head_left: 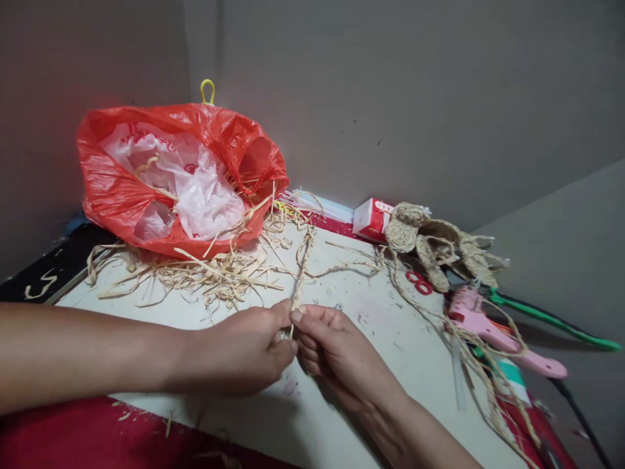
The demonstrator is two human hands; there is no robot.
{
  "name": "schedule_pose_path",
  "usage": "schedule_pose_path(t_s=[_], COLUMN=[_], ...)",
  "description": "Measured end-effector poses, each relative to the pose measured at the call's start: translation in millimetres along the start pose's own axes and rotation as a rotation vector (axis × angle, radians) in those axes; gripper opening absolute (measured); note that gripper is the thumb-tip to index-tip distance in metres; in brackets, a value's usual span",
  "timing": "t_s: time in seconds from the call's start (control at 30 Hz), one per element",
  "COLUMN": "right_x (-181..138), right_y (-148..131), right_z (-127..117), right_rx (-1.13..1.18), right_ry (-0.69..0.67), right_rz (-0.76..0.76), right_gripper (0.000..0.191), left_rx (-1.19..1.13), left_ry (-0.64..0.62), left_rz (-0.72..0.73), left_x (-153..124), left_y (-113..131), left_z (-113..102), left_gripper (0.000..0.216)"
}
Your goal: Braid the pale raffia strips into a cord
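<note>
A pale braided straw cord [303, 264] runs from the back of the white board down to my hands, where its near end is pinched. My left hand [254, 348] comes in from the left, fingers closed on the cord's end. On the other side, my right hand [332, 345] pinches the same end between thumb and fingers, touching my left fingertips. Short strands poke out below the pinch. Farther back, the braid bends right across the board towards a woven straw piece [424, 238].
A red plastic bag [112, 208] with white plastic inside stands back left, loose straw strips [229, 277] before it. To the right lie a red-and-white box [372, 218], red-handled scissors [418, 283], a pink glue gun [493, 332] and green-handled pliers [561, 319]. Grey walls stand behind.
</note>
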State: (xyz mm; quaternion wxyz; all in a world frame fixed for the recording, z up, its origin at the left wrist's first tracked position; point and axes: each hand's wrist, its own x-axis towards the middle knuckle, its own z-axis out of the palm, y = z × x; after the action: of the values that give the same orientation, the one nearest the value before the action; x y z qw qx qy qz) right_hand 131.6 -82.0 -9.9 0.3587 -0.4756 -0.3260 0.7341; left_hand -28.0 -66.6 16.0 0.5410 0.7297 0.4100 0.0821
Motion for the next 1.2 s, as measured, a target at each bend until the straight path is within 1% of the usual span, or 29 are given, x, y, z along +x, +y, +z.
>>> schedule_pose_path(t_s=[0.03,0.07,0.1,0.17,0.2,0.23,0.33,0.37,0.4,0.5,0.57,0.7,0.83,0.97,1.03,1.13,1.2], right_x=[0,1,1,2,2,3,4,4,4,5,6,7,6,4,3,0,-2], right_y=[-2,-3,-5,-8,-9,-10,-11,-11,-12,-15,-17,-21,-22,-21,-21,-24,-29], right_z=[-2,-4,-6,-10,-12,-13,-17,-18,-19,-23,-27,-34,-38,-40,-40,-39,-38], right_rx=[0.014,0.023,0.026,0.021,0.016,0.010,-0.008,-0.016,-0.027,-0.075,-0.132,-0.294,-0.470,-0.580,-0.626,-0.704,-0.805], right_ry=[-0.024,-0.048,-0.069,-0.098,-0.107,-0.113,-0.143,-0.156,-0.167,-0.183,-0.195,-0.221,-0.221,-0.190,-0.174,-0.171,-0.154], right_rz=[0.016,0.035,0.054,0.088,0.105,0.115,0.122,0.121,0.121,0.126,0.127,0.114,0.062,0.022,0.010,-0.033,-0.059], right_gripper=[0.028,0.026,0.025,0.025,0.025,0.025,0.024,0.024,0.024,0.024,0.025,0.031,0.036,0.036,0.036,0.036,0.036], left_rx=[0.005,0.016,0.028,0.012,-0.037,-0.123,-0.488,-0.557,-0.579,-0.476,-0.407,-0.294,-0.260,-0.264,-0.283,-0.313,-0.311], left_ry=[-0.015,-0.001,0.047,0.200,0.235,0.213,-0.004,-0.054,-0.077,-0.070,-0.061,-0.028,-0.027,-0.152,-0.184,-0.154,-0.120], left_rz=[-0.016,-0.020,-0.013,0.043,0.056,0.038,-0.061,-0.089,-0.102,-0.049,0.023,0.072,0.088,0.081,0.054,0.036,0.019], left_x=[-2,-2,-1,7,12,18,35,39,41,44,45,46,48,49,50,49,48], left_y=[-1,-3,-6,-12,-15,-17,-19,-18,-18,-17,-18,-18,-18,-21,-23,-25,-25], left_z=[-7,-13,-20,-27,-28,-27,-16,-12,-9,-5,-7,-12,-16,-17,-16,-14,-12], left_gripper=[0.019,0.021,0.024,0.024,0.023,0.022,0.015,0.013,0.012,0.019,0.023,0.024,0.025,0.026,0.025,0.025,0.024])
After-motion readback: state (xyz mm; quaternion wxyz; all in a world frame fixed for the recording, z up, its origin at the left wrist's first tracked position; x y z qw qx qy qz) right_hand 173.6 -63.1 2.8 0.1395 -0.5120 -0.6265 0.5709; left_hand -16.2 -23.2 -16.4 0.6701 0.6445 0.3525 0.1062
